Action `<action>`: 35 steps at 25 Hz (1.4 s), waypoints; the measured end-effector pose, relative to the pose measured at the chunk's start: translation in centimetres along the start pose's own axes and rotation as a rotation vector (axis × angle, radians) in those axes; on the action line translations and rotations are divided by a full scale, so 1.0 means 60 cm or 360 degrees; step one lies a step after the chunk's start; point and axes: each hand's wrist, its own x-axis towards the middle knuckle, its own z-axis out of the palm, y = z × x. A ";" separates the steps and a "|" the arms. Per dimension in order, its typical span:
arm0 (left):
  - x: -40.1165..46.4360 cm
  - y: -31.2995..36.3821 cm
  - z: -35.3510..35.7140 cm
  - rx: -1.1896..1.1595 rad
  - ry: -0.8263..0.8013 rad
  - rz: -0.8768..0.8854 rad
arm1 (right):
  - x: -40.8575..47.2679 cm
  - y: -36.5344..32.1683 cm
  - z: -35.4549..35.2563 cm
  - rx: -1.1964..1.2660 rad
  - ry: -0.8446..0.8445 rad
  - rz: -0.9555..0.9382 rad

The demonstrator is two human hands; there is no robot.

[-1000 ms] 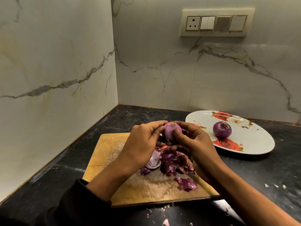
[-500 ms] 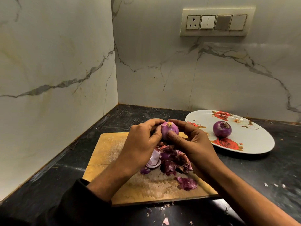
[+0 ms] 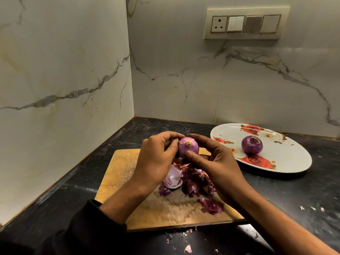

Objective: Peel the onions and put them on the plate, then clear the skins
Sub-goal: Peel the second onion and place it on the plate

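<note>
Both hands hold one purple onion (image 3: 188, 146) above the wooden cutting board (image 3: 121, 166). My left hand (image 3: 156, 159) grips its left side with curled fingers. My right hand (image 3: 215, 162) wraps its right side, thumb pressed on the front. The onion's root end faces me. A heap of purple onion skins (image 3: 195, 183) and a pale cut piece (image 3: 173, 179) lie on the board under my hands; one loose skin (image 3: 211, 207) lies nearer me. A second, peeled onion (image 3: 252, 144) sits on the white flowered plate (image 3: 290, 159) to the right.
The board lies on a black counter (image 3: 294, 196) in a corner of two marble walls. Small skin scraps (image 3: 187, 249) dot the counter in front of the board and at the right. A switch panel (image 3: 246, 23) is on the back wall.
The onion has been turned in my hands, so its root end now faces me more fully. My right thumb has shifted lower across its front. The hands stay over the board.
</note>
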 end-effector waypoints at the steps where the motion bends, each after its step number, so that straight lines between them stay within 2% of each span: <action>1: 0.001 -0.002 0.000 -0.0029 -0.0012 -0.0026 | 0.000 0.002 -0.001 0.0002 0.0000 -0.0002; 6: 0.006 -0.009 0.004 -0.0174 -0.0178 -0.0154 | 0.003 0.011 -0.008 0.0049 0.0006 0.0018; 13: 0.006 -0.012 0.006 -0.0084 -0.0316 -0.0130 | 0.005 0.016 -0.010 0.0054 0.0014 0.0022; 19: 0.006 -0.011 0.003 -0.0152 -0.0235 -0.0123 | 0.005 0.008 -0.004 0.0105 0.0048 0.0038; 25: 0.006 -0.006 0.001 -0.0215 -0.0161 -0.0124 | 0.009 0.005 -0.002 0.0365 0.0082 0.0154; 31: 0.002 -0.004 0.003 -0.0130 -0.0094 -0.0062 | 0.003 0.001 0.004 0.0177 0.0050 0.0095; 35: 0.007 -0.004 -0.001 -0.0218 -0.0092 -0.0094 | 0.005 -0.007 0.005 0.0401 0.0071 0.0184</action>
